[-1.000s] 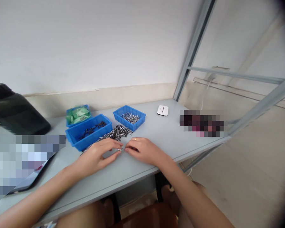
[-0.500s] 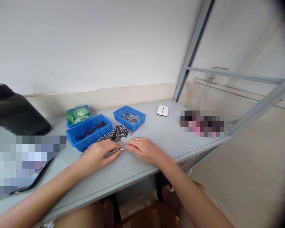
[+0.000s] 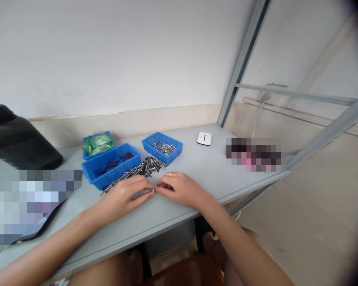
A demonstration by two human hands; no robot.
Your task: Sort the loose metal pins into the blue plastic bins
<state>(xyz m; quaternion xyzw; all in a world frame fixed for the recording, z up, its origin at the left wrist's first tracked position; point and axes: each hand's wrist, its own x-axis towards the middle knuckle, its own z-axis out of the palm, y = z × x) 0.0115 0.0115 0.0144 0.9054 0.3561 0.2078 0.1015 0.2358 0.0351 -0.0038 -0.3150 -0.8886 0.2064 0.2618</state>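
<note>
My left hand (image 3: pixel 131 193) is closed in a pinch, with the shiny tip of a thin metal rod (image 3: pixel 153 190) showing at its fingertips. My right hand (image 3: pixel 179 188), a ring on one finger, meets it there and pinches at the same tip; most of the rod is hidden by fingers. Just behind both hands lies a loose pile of thin dark and silvery metal rods (image 3: pixel 144 169). The long blue bin (image 3: pixel 103 180) beside the pile holds several dark pieces. A smaller blue bin (image 3: pixel 169 159) behind the pile contains many silvery pins (image 3: pixel 164 147).
At the back left, a blue bin holds a green plastic bag (image 3: pixel 99 143). A large dark bottle (image 3: pixel 24 139) stands left, behind a blurred-out device (image 3: pixel 32 206). A white square gadget (image 3: pixel 204 138) and a blurred-out item (image 3: pixel 253 155) lie right, near the metal frame post (image 3: pixel 241 59).
The rod stretched visibly between my hands before; now only a small tip shows. My right fingertips have shifted slightly down and left, closer to my left fingertips.
</note>
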